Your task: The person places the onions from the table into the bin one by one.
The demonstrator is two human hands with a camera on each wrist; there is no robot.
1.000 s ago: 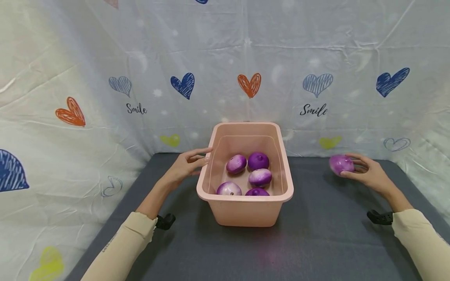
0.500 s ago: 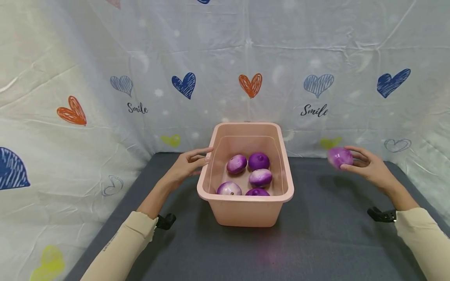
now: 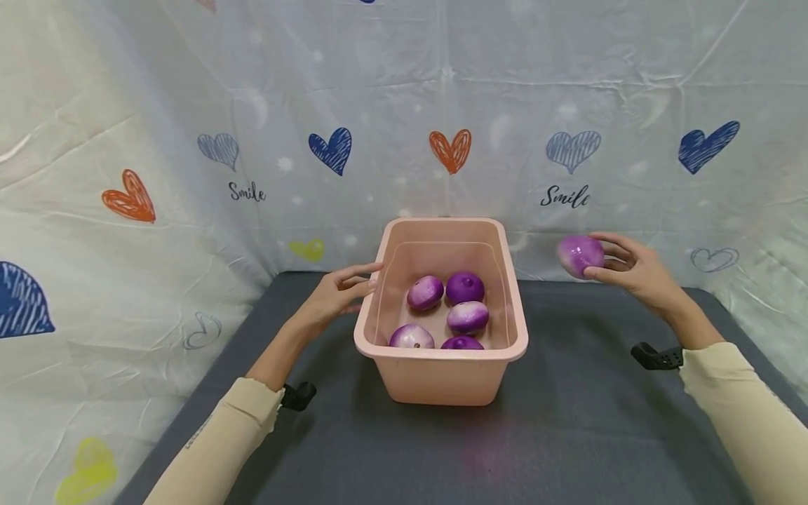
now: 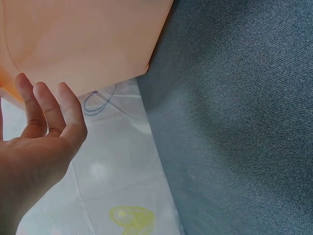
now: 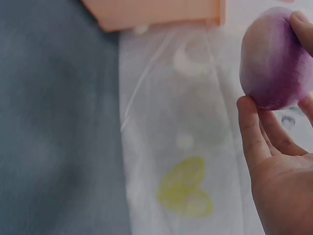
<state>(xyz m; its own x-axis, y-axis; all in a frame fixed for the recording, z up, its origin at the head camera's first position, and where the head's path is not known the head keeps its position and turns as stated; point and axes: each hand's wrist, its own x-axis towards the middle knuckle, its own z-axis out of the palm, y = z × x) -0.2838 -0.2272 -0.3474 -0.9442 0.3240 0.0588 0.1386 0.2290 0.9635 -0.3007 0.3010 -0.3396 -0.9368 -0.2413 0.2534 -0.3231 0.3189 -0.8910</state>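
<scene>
My right hand [image 3: 634, 270] holds a purple onion [image 3: 577, 257], with fingers and thumb pinching its side, above the table to the right of the bin. In the right wrist view the onion [image 5: 274, 58] looks shiny, white on one side and purple on the other. My left hand [image 3: 334, 294] touches the left rim of a peach plastic bin [image 3: 435, 379] with relaxed fingers; the left wrist view shows several fingers [image 4: 73, 110] lying loosely beside its outer wall. Inside the bin lie several purple-and-white onions [image 3: 467, 318]. The front wall partly hides the nearest ones.
A dark grey cloth covers the table [image 3: 568, 435]. Behind and to the left hangs a pale curtain [image 3: 379, 84] printed with hearts. The bin stands near the table's back edge, close to the curtain.
My right hand has lifted the onion higher and carried it left, towards the bin. The left hand and the bin have stayed in place.
</scene>
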